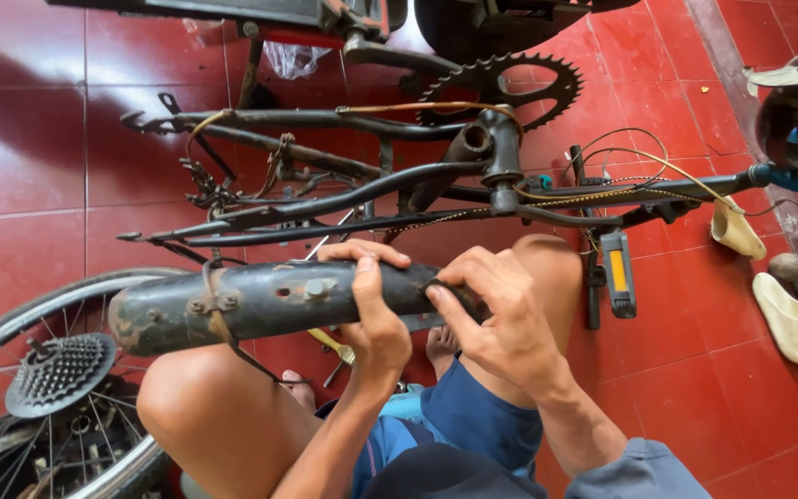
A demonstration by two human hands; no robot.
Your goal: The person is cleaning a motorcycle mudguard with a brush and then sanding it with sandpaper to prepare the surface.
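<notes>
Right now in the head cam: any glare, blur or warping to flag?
Head view: soft glare on the red floor tiles at upper left; strong wide-angle bending, the tile seams curve toward the edges; left hand and right hand on the black mudguard look sharp; bicycle frame well lit, shadows soft.

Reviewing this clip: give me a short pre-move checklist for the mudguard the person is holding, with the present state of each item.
1. Left hand wrapped around the black mudguard: ok.
2. Right hand gripping the mudguard's right end: ok.
3. Mudguard propped across the knees, off the floor: ok.
4. Mudguard free of the bicycle frame: ok, they lie apart.
5. Bolt on the mudguard tight: cannot tell.
6. Wheel clear of the mudguard's left end: cannot tell.
</notes>
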